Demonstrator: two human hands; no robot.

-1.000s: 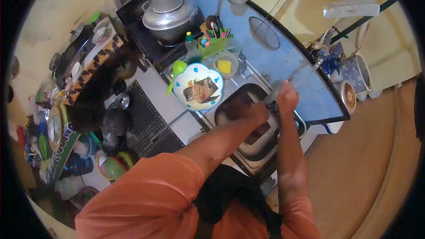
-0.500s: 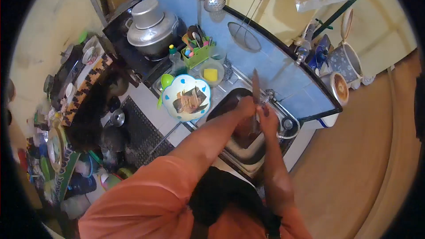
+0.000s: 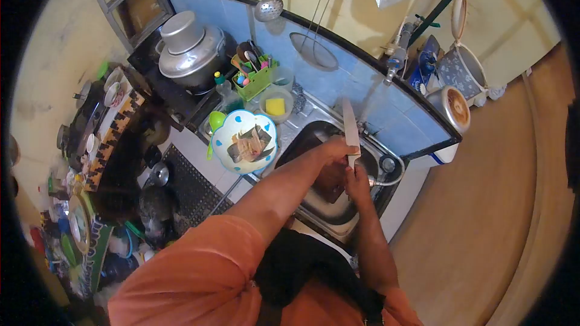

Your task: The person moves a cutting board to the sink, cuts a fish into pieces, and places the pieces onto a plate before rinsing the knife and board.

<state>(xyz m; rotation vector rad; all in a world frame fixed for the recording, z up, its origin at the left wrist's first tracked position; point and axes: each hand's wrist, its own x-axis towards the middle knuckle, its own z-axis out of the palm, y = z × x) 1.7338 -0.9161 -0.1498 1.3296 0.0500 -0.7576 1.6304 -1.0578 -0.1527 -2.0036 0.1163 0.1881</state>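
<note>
A kitchen knife (image 3: 350, 125) points up and away over the sink (image 3: 329, 227), its broad blade bare. My right hand (image 3: 357, 182) is closed round its handle. At the base of the blade is my left hand (image 3: 337, 148), its fingers bent against the metal, partly hidden by the back of the hand. Below both hands, a dark brown flat piece (image 3: 329, 186) lies in the basin; I cannot make out its kind. Left of the sink, a white scalloped bowl (image 3: 225, 156) with blue marks holds pieces of fish (image 3: 249, 145).
A yellow sponge (image 3: 275, 107) sits in a small tub behind the bowl. Near it are a green utensil caddy (image 3: 257, 81), a dish soap bottle (image 3: 222, 87) and a green spoon (image 3: 215, 122). Aluminium pots (image 3: 190, 60) stand on the stove. A tap (image 3: 396, 63) juts from the wall.
The view has shifted slightly, so the counter things sit further left. The knife, blurred before, now shows sharply, its blade turned more flat towards me. Both hands stay at it.
</note>
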